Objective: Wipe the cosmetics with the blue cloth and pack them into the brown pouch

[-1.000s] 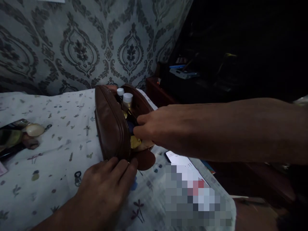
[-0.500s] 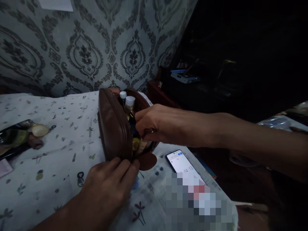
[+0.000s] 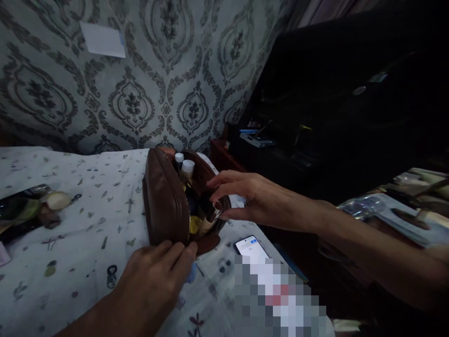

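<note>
A brown leather-like toiletry bag (image 3: 163, 199) stands unzipped on the white patterned cloth (image 3: 87, 215). My left hand (image 3: 152, 274) grips its near lower end, next to a rounded brown tab (image 3: 208, 244). Over the opening's right side is my right hand (image 3: 247, 191), its thumb and fingers spread, the tips close to the bag's right rim. A small shiny item is by those fingertips, too dim to name. Inside the bag stand two white-capped bottles (image 3: 188, 167) at the far end. Nearer me lie a yellow item (image 3: 195, 224) and a pale tube-like item (image 3: 205, 226).
A lit phone (image 3: 253, 248), partly pixelated, lies on the cloth right of the bag. On the left are a dark glossy pack (image 3: 24, 206) and a round cream-coloured item (image 3: 58, 201). A patterned wall (image 3: 168, 93) rises behind; a clear plastic item (image 3: 363, 206) lies at right.
My right hand's fingers have spread from a curled pinch inside the bag, and the hand has drawn back slightly to the right. My left hand keeps its hold. The view has tilted upward.
</note>
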Motion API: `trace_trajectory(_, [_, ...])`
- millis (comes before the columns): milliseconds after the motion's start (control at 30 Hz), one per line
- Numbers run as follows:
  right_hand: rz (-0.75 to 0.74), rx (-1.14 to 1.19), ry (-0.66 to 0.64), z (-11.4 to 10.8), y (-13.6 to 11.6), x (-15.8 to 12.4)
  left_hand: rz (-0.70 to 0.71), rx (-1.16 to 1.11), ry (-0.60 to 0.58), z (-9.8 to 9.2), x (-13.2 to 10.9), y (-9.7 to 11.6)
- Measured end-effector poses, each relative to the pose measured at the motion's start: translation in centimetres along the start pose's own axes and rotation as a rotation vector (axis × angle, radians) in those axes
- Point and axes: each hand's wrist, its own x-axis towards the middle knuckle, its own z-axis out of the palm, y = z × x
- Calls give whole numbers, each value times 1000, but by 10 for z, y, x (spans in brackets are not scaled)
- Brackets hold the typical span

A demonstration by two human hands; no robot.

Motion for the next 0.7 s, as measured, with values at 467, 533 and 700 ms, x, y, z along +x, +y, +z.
trace_trajectory(467, [-80, -12, -19, 6, 1, 13, 2, -10, -18, 2, -3, 0])
trace_trajectory(533, [-87, -24, -18, 6, 1, 13, 6, -19, -29, 3, -3, -1])
trace_trajectory(700, [-80, -52, -29, 6, 0, 15, 13, -8, -27, 3, -2, -1])
